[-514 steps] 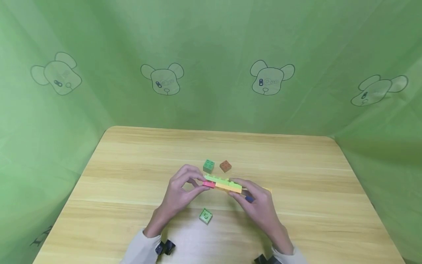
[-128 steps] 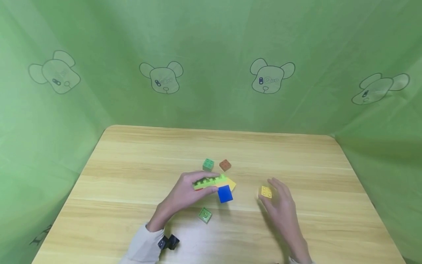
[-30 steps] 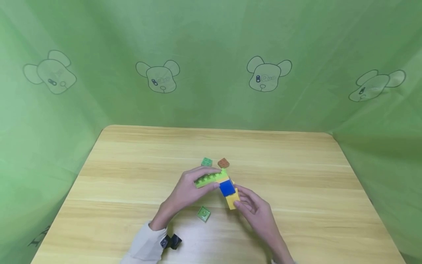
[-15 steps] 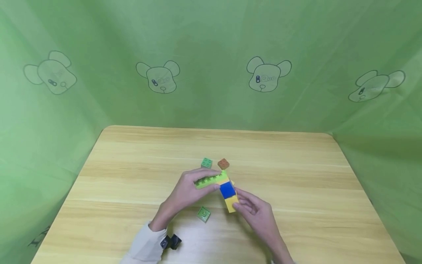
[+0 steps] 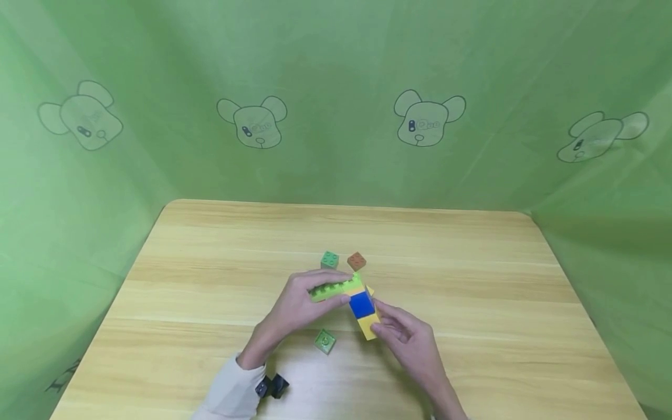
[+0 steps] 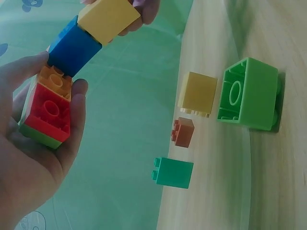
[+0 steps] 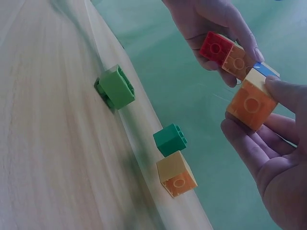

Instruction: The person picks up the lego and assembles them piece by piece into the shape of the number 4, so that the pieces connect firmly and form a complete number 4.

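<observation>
In the head view, my left hand holds a joined row of toy building bricks, lime-green bricks on top. The left wrist view shows a red brick and an orange brick on the row's underside, hollow side showing. A blue brick hangs below the row's right end. My right hand pinches a yellow brick between thumb and fingers, against the blue brick's lower side. The two touch, roughly in line; how firmly they join cannot be seen.
On the wooden table stand a dark green brick and a brown brick behind the hands. Another yellow brick is mostly hidden in the head view. Nearer lies an upside-down light green brick. A green curtain surrounds the table.
The blue brick has joined the row since the earliest frame. My right hand has brought the yellow brick from the right to the blue one, and it now lines up straighter under it.
</observation>
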Motion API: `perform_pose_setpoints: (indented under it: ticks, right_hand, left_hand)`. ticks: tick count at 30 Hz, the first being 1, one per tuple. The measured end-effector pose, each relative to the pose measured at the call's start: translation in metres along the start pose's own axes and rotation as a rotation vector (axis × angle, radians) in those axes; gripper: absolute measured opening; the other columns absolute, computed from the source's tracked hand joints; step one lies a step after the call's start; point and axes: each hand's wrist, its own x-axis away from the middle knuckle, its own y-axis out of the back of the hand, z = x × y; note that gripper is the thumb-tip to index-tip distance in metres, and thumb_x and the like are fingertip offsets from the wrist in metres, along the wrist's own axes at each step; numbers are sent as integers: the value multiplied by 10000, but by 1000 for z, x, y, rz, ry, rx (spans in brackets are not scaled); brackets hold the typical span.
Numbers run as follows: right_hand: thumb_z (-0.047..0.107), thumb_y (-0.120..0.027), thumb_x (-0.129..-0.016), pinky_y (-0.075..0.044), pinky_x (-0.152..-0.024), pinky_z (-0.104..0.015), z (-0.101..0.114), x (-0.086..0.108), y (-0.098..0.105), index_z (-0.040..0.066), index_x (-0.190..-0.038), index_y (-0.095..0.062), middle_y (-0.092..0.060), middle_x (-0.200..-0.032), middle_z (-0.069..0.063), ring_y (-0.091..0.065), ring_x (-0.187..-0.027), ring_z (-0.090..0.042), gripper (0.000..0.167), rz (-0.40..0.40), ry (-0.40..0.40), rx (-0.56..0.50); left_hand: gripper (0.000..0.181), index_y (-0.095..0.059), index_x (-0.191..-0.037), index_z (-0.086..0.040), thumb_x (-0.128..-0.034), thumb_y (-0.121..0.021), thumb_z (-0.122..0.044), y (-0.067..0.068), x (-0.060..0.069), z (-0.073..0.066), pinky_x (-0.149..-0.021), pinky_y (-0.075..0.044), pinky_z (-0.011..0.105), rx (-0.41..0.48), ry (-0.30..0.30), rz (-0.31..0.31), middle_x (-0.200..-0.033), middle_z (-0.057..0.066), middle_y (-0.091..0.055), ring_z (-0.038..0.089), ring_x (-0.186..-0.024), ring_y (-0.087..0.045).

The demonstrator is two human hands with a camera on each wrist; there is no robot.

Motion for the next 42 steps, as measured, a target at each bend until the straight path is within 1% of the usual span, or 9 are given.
perform_pose_setpoints:
  ticks: [7,13,19,24,28,32,36,39,42]
  right_hand:
    - [-57,-709,-936,-630,-845,-330,-1,0,-3,-72,-1291,-662,-700,-1255,-209,-719,-1004,-129,358,-41,-7,-12]
    - [-45,-727,-927,-634,-844,-346,-2,0,-3,-40,-1286,-679,-710,-1273,-143,-715,-1020,-148,362,-57,-29,-18]
    - [-71,-721,-923,-630,-846,-318,-1,1,-3,-44,-1337,-646,-722,-1179,-200,-710,-1017,-135,422,-57,-2,-20]
    - [-77,-732,-911,-634,-834,-314,0,3,-4,-22,-1343,-650,-736,-1124,-118,-708,-1002,-130,443,-62,6,-26]
    - [-90,-722,-912,-639,-822,-337,0,3,-6,-40,-1367,-619,-728,-1077,-94,-716,-973,-138,469,-17,33,-51]
    - [-79,-711,-927,-634,-842,-341,1,1,-7,-52,-1411,-568,-706,-1076,-157,-709,-994,-133,505,41,59,-44]
    - [5,-724,-954,-620,-890,-322,3,-2,-6,21,-1479,-526,-690,-1173,-172,-695,-1041,-144,562,71,12,7]
    - [72,-735,-968,-611,-914,-311,5,-2,-5,89,-1555,-448,-654,-1282,-192,-707,-1059,-165,653,129,-34,31]
    - [82,-732,-974,-609,-924,-325,6,-4,-4,118,-1617,-335,-612,-1338,-216,-717,-1069,-206,757,202,-32,24]
  left_hand:
    - [335,-762,-1229,-106,-910,-817,-194,1,-2,-4,-732,-606,279,13,34,-8,-1234,38,-744,157,-1018,-705]
    - [341,-763,-1233,-118,-910,-818,-212,-1,-4,-5,-768,-609,286,12,56,-2,-1231,16,-746,165,-1065,-698]
    - [340,-761,-1236,-114,-914,-811,-212,-2,-5,-6,-830,-616,295,13,45,11,-1233,11,-745,181,-1123,-690]
    - [332,-757,-1228,-76,-916,-808,-179,-4,-5,-5,-764,-622,279,19,10,27,-1230,61,-745,172,-1040,-709]
    - [343,-748,-1255,-99,-936,-792,-218,0,-6,-6,-673,-610,261,8,28,73,-1218,55,-749,111,-890,-692]
    - [349,-747,-1260,-118,-936,-795,-239,6,-7,-7,-701,-612,264,5,46,98,-1193,24,-758,90,-866,-686]
    - [365,-745,-1263,-111,-924,-810,-227,9,-7,-8,-776,-619,274,-5,36,111,-1234,22,-745,106,-965,-710]
    - [389,-738,-1273,-118,-913,-821,-239,9,-7,-9,-795,-616,267,-12,60,140,-1243,22,-742,92,-964,-708]
    - [389,-738,-1255,-119,-905,-830,-261,7,-6,-9,-812,-608,256,-7,87,194,-1201,26,-755,58,-920,-700]
